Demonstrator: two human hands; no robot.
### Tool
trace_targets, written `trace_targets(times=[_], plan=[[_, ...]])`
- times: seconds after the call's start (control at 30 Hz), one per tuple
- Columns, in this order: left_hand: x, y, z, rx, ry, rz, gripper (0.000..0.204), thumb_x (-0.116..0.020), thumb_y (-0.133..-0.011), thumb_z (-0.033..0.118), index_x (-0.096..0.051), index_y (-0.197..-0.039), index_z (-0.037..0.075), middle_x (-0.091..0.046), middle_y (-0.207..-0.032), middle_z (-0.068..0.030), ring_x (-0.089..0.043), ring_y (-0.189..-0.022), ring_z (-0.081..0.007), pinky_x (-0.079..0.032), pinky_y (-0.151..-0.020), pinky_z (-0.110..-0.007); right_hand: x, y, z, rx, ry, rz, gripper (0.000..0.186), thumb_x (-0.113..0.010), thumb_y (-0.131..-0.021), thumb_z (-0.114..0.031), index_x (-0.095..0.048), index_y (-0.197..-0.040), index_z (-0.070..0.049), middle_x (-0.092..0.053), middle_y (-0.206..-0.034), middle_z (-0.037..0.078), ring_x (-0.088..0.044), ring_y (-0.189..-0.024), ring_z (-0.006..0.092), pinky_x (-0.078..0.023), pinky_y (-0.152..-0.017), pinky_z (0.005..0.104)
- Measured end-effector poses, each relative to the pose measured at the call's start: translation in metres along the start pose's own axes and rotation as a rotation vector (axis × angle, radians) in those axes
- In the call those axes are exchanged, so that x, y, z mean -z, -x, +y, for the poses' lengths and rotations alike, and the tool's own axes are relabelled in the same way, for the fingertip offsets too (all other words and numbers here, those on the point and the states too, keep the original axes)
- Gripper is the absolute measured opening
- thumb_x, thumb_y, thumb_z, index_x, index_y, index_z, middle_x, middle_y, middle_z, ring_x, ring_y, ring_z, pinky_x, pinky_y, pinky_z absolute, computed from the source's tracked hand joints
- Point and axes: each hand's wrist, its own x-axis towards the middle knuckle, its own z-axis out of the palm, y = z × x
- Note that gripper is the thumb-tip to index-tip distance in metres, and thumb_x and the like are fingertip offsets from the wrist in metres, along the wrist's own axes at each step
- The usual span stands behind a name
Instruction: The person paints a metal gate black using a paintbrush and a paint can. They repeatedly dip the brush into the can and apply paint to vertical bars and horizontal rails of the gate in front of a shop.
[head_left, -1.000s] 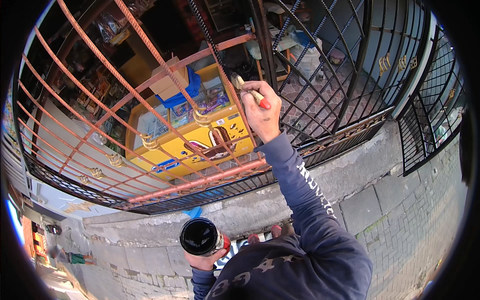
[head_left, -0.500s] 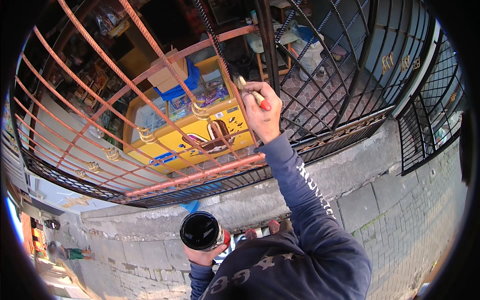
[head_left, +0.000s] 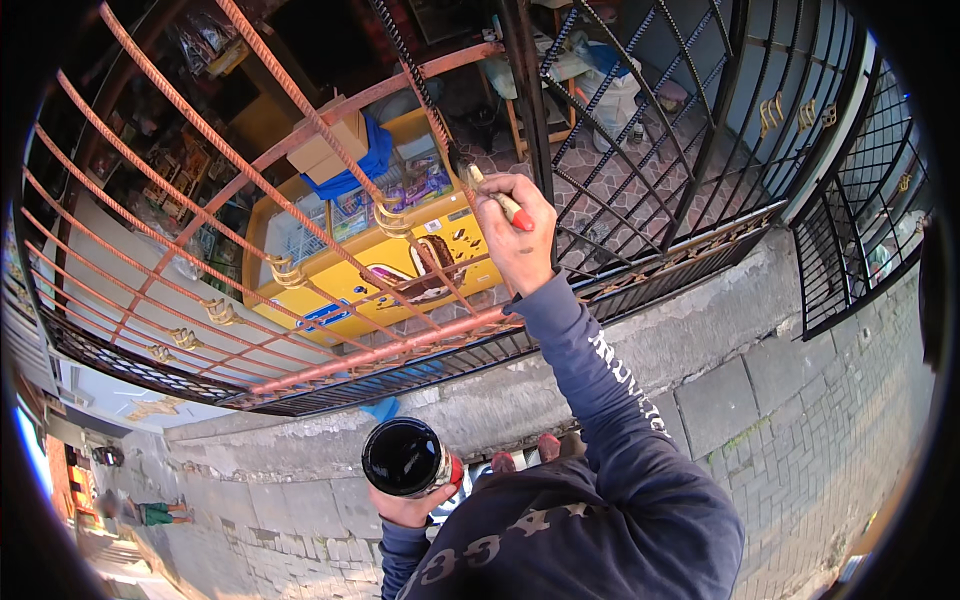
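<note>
1. My dark blue sleeves and chest fill the lower edge of the view, and my toes show just below on the grey paving.
2. My left hand (head_left: 412, 505) is closest to me, its grip wrapped from below around a paint can (head_left: 405, 457); the can is open at the top and holds black paint, with a red band on its side.
3. The can sits low and near my body, well apart from the gate and above the concrete kerb (head_left: 560, 385).
4. My right arm stretches up and away, and my right hand (head_left: 520, 235) has its grip closed tight on a paintbrush (head_left: 492, 195) with a pale handle and a red end.
5. The brush points up and to the left, its tip touching a twisted bar (head_left: 425, 105) of the metal gate (head_left: 300, 230).
6. The gate's bars to the left of the brush are rust-orange with small gold curls; those to the right (head_left: 640, 150) are black.
7. Behind the bars stands a yellow chest freezer (head_left: 370, 265) with a cardboard box (head_left: 330, 150) and a blue cloth on top.
8. Further right, a tiled floor (head_left: 620, 190) shows through the black bars.
</note>
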Motion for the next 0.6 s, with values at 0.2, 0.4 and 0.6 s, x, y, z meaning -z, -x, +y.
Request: trace_targets(times=[0.2, 0.4, 0.6], plan=[[-0.002, 0.000, 0.001, 0.005, -0.002, -0.034, 0.101, -0.104, -0.056, 0.013, -0.051, -0.140, -0.003, -0.067, -0.130, -0.0135, -0.067, -0.119, -0.0239, -0.054, -0.104, -0.041, 0.006, -0.015, -0.008, -0.152, -0.024, -0.072, 0.012, -0.067, -0.085, -0.001, -0.070, -0.096, -0.001, -0.073, -0.093, 0.014, -0.073, -0.081, 0.0239, -0.057, -0.074, 0.0339], [-0.003, 0.002, 0.001, 0.023, -0.010, 0.002, 0.100, -0.105, -0.056, 0.020, -0.054, -0.139, -0.001, -0.069, -0.126, -0.0111, -0.067, -0.115, -0.0227, -0.054, -0.103, -0.039, 0.009, -0.030, -0.013, -0.131, -0.058, -0.081, 0.012, -0.066, -0.085, -0.002, -0.071, -0.096, 0.000, -0.074, -0.088, 0.012, -0.073, -0.082, 0.0210, -0.057, -0.074, 0.0319], [0.000, 0.003, 0.004, 0.056, 0.010, -0.029, 0.101, -0.104, -0.057, 0.012, -0.051, -0.141, -0.002, -0.068, -0.130, -0.0130, -0.068, -0.119, -0.0239, -0.054, -0.106, -0.040, 0.011, -0.045, -0.018, -0.104, -0.089, -0.099, 0.012, -0.068, -0.089, -0.002, -0.071, -0.099, 0.001, -0.075, -0.091, 0.008, -0.070, -0.082, 0.0121, -0.055, -0.075, 0.0267]])
